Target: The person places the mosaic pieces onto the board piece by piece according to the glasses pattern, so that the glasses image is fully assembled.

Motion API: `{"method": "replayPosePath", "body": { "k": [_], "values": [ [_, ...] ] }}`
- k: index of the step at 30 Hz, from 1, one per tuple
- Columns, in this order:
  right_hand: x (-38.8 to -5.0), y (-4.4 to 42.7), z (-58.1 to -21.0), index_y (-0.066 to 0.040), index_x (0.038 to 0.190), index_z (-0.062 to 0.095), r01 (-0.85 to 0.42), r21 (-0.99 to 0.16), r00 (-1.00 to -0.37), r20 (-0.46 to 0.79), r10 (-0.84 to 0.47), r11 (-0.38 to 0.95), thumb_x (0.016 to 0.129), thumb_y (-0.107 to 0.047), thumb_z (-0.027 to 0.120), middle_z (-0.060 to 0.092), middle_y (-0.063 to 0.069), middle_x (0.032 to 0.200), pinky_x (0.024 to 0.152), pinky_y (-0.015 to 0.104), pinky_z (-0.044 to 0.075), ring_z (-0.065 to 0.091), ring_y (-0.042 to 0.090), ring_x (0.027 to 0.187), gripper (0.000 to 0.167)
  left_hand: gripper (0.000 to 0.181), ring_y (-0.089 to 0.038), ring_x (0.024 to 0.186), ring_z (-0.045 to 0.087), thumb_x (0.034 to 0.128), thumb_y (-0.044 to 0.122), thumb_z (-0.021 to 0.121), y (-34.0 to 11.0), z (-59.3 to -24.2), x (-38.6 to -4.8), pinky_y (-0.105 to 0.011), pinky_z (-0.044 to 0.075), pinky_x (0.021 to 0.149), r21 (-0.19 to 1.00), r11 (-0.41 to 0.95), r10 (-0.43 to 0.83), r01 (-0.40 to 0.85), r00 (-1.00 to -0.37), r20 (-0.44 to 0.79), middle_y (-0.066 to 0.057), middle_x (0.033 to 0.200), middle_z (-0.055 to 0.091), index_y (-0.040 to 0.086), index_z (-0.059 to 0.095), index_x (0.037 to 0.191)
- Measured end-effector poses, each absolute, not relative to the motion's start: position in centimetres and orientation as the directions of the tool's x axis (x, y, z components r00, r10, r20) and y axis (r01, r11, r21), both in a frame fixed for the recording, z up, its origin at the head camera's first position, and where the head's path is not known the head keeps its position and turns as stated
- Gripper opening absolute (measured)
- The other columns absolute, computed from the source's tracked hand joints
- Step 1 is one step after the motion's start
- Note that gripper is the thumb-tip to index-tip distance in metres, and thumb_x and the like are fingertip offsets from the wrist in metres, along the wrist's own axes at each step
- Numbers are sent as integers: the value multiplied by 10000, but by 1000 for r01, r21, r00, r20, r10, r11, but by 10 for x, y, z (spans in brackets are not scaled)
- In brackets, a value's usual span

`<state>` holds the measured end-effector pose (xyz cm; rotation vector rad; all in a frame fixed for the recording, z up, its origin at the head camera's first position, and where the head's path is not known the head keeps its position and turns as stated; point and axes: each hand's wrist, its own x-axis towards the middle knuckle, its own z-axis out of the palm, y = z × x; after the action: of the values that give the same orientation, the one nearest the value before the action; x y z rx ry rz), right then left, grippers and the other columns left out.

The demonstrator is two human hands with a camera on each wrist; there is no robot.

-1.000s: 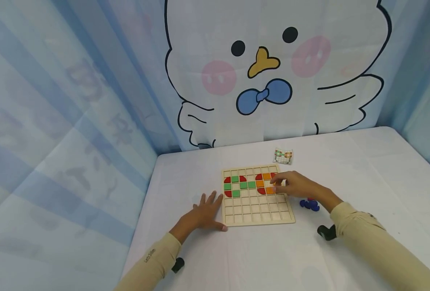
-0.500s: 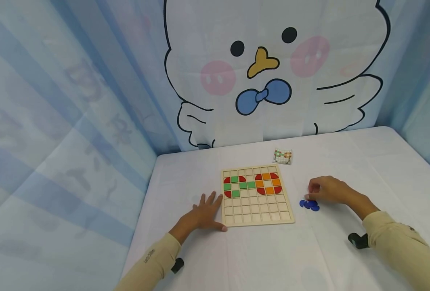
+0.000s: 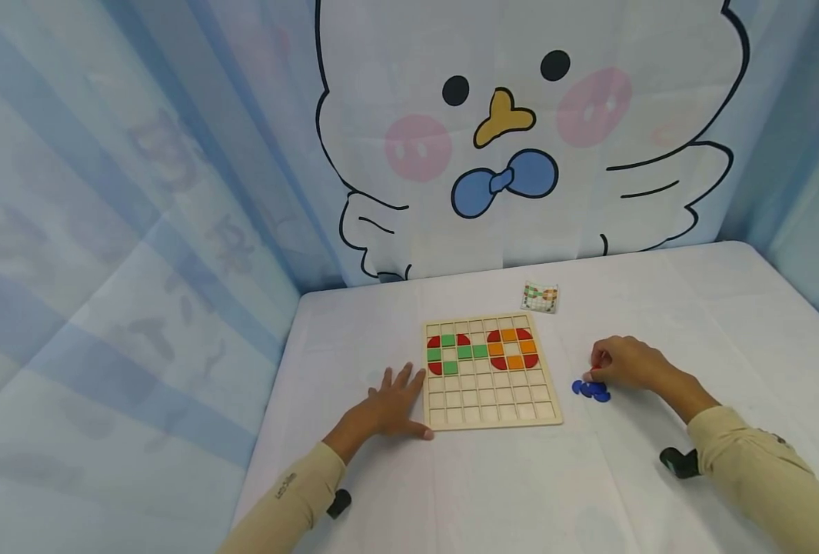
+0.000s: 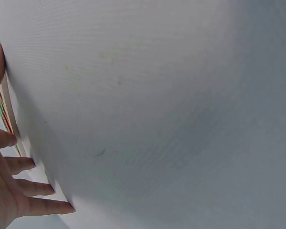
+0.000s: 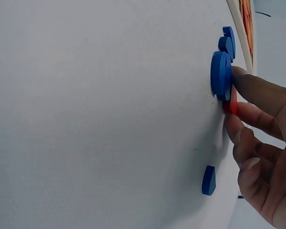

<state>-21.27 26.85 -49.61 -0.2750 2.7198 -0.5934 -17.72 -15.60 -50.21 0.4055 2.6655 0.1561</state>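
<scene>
A square wooden grid board (image 3: 485, 396) lies on the table, its upper rows partly filled with green squares (image 3: 448, 340), orange squares (image 3: 509, 335) and rounded red pieces (image 3: 497, 362). My left hand (image 3: 390, 408) lies with fingers spread at the board's left side, the thumb by its near corner. To the right of the board, my right hand (image 3: 627, 362) pinches a red piece (image 5: 233, 101) between thumb and forefinger. Blue pieces (image 3: 591, 390) lie bunched right beside those fingertips. The red piece is mostly hidden, so its full shape cannot be told.
Behind the board lies a small pattern card (image 3: 540, 298) showing a coloured grid. One blue piece (image 5: 209, 180) sits apart from the bunch in the right wrist view. A cartoon-printed curtain (image 3: 437, 246) hangs at the table's back edge.
My right hand has moved from the board's right side to the blue pieces and now pinches a red piece there. The orange and red pieces it covered are visible. My left hand stays put.
</scene>
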Motion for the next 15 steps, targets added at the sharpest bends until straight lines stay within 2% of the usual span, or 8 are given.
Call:
{"method": "replayPosePath", "body": {
  "k": [5, 11, 15],
  "values": [
    [-213, 266, -494, -79, 965, 679, -133, -439, -915, -291, -281, 889, 845, -274, 802, 611, 37, 827, 685, 354, 485, 545, 201, 785, 260, 1138, -505, 1518, 124, 741, 626, 799, -157, -503, -178, -736, 298, 1088, 176, 950, 308, 257, -862, -403, -117, 1695, 124, 229, 195, 1620],
    [-212, 265, -492, -24, 1171, 637, -135, -460, -905, -303, -298, 878, 836, -194, 804, 662, 101, 999, 844, 491, 558, 587, 243, 900, 412, 1140, -500, 1520, 122, 739, 627, 799, -157, -503, -178, -734, 292, 1093, 178, 951, 304, 252, -861, -407, -112, 1696, 122, 232, 194, 1620],
    [-211, 269, -494, -21, 1155, 647, -163, -439, -922, -251, -295, 883, 863, -264, 782, 666, 127, 1032, 855, 532, 544, 603, 285, 940, 404, 1139, -498, 1521, 119, 738, 632, 795, -157, -503, -177, -732, 290, 1095, 176, 952, 302, 250, -861, -410, -109, 1697, 121, 234, 195, 1620]
  ]
}}
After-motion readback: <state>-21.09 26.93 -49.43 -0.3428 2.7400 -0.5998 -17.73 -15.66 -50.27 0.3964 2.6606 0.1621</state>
